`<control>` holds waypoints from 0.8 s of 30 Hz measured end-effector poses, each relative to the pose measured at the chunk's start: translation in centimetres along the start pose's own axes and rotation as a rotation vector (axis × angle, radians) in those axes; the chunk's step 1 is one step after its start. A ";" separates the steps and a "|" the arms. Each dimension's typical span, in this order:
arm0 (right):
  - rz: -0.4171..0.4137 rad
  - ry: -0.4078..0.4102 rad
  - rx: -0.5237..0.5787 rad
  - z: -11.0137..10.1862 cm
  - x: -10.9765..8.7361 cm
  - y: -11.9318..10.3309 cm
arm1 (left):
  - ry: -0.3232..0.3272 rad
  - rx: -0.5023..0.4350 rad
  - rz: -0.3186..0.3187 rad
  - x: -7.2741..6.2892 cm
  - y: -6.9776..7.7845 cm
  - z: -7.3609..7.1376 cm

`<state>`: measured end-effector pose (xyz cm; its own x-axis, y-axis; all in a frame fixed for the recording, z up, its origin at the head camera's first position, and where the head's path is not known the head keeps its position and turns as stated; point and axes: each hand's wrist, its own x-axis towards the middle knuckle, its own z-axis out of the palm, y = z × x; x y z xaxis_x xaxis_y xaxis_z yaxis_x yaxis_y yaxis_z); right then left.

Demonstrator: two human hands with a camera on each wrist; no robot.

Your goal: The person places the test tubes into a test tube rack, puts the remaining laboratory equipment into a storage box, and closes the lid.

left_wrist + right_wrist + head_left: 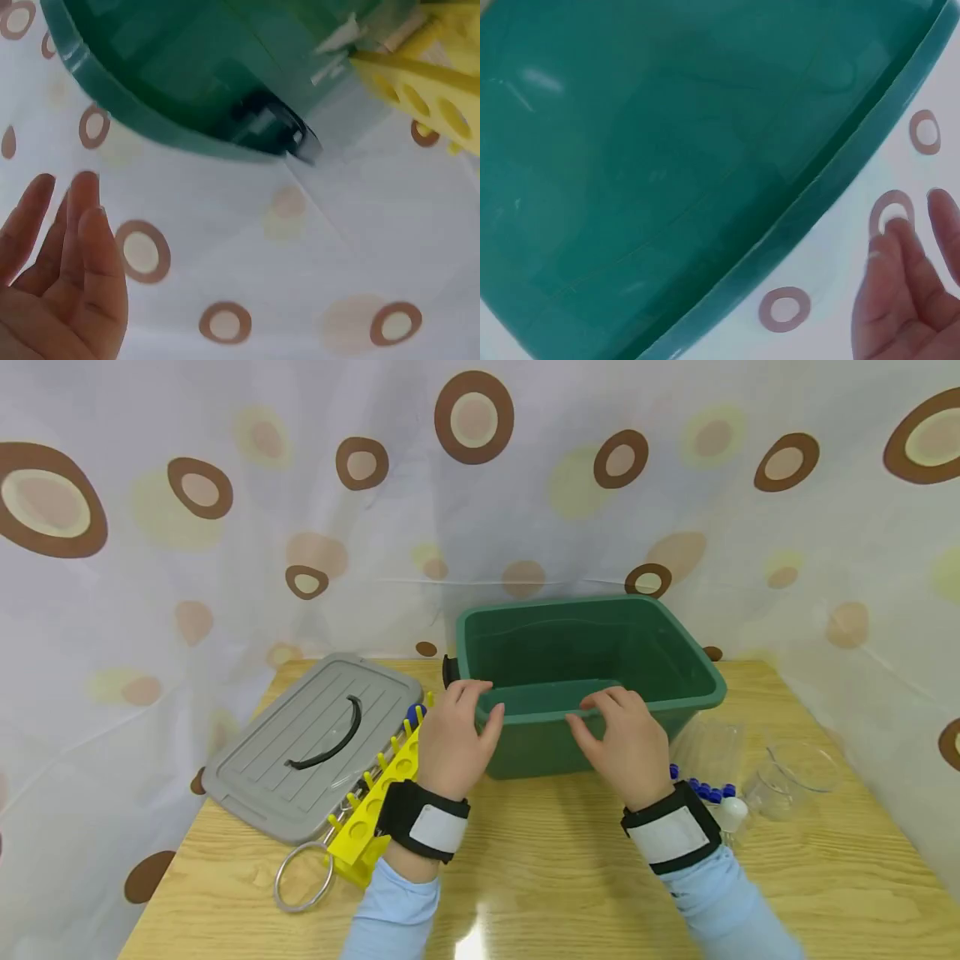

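Note:
A deep green plastic bin (540, 750) stands at the back of the table, its inside bare where it shows. My left hand (453, 739) is at the bin's near left corner with thumb and fingers apart and nothing between them. Farther right along the same near rim, my right hand (630, 747) is held in a similar way, fingers relaxed and bent, also holding nothing. In the left wrist view the left hand (75, 300) shows loose fingers below the bin's rim (135, 124). The right wrist view has the right hand (907, 307) apart from the rim (780, 225).
Left on the wooden table (540, 868) lie a grey lid (262, 777) with a black handle (330, 754), a yellow rack (367, 818) with round holes, and a metal ring (277, 883). Blue-capped clear tubes (705, 791) and a clear beaker (780, 797) are at the right.

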<state>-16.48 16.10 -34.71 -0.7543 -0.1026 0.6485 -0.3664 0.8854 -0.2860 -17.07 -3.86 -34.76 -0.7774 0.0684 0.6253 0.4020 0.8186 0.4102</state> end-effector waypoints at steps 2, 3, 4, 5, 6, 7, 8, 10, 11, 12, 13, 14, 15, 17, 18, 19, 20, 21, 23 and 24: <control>-0.004 -0.003 -0.002 0.0 -0.4 -0.3 | -0.004 0.021 -0.039 -0.6 -0.6 -0.8; -0.005 -0.006 -0.003 -0.1 -0.6 -0.5 | -0.013 0.029 -0.068 -0.9 -0.9 -1.3; -0.008 -0.010 -0.004 -0.1 -0.8 -0.6 | -0.030 0.037 -0.104 -1.3 -1.3 -1.9; -0.011 -0.013 -0.003 -0.1 -1.0 -0.7 | -0.050 0.048 -0.144 -1.8 -1.8 -2.4; -0.014 -0.016 0.000 -0.2 -1.2 -0.9 | -0.071 0.061 -0.186 -2.3 -2.3 -3.0; -0.018 -0.017 0.002 -0.3 -1.4 -1.0 | -0.094 0.072 -0.232 -2.9 -2.8 -3.6; -0.024 -0.015 0.003 -0.4 -1.6 -1.1 | -0.114 0.083 -0.277 -3.6 -3.4 -4.1; -0.039 -0.010 0.007 -0.5 -1.9 -1.2 | -0.146 0.111 -0.366 -4.9 -4.7 -5.1; -0.045 -0.008 0.009 -0.5 -2.1 -1.3 | -0.159 0.127 -0.403 -5.5 -5.3 -5.4; -0.052 -0.007 0.008 -0.6 -2.2 -1.3 | -0.174 0.144 -0.432 -6.1 -5.9 -5.7; -0.058 -0.006 0.007 -0.6 -2.3 -1.3 | -0.190 0.158 -0.455 -6.5 -6.4 -5.8; -0.062 -0.008 0.006 -0.6 -2.3 -1.4 | -0.202 0.174 -0.467 -7.0 -6.9 -5.9; -0.067 -0.011 0.005 -0.6 -2.4 -1.4 | -0.216 0.192 -0.467 -7.3 -7.2 -6.0; -0.075 -0.023 0.011 -0.5 -2.5 -1.5 | -0.250 0.220 -0.455 -7.7 -7.7 -5.9; -0.078 -0.027 0.014 -0.4 -2.5 -1.5 | -0.267 0.235 -0.442 -7.9 -7.8 -5.7; -0.079 -0.034 0.017 -0.2 -2.6 -1.5 | -0.280 0.242 -0.433 -8.0 -7.9 -5.5; -0.080 -0.039 0.021 -0.1 -2.6 -1.5 | -0.294 0.250 -0.427 -8.1 -7.9 -5.3; -0.081 -0.044 0.022 0.0 -2.6 -1.5 | -0.308 0.258 -0.425 -8.1 -7.8 -5.1; -0.081 -0.053 0.027 0.2 -2.6 -1.5 | -0.335 0.275 -0.435 -8.4 -7.7 -4.8; -0.082 -0.056 0.029 0.3 -2.7 -1.5 | -0.345 0.288 -0.443 -8.5 -7.6 -4.7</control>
<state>-14.09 14.89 -36.21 -0.7500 -0.2000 0.6305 -0.4433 0.8594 -0.2548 -11.23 -13.31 -40.11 -0.9707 -0.1722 0.1675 -0.1033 0.9288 0.3558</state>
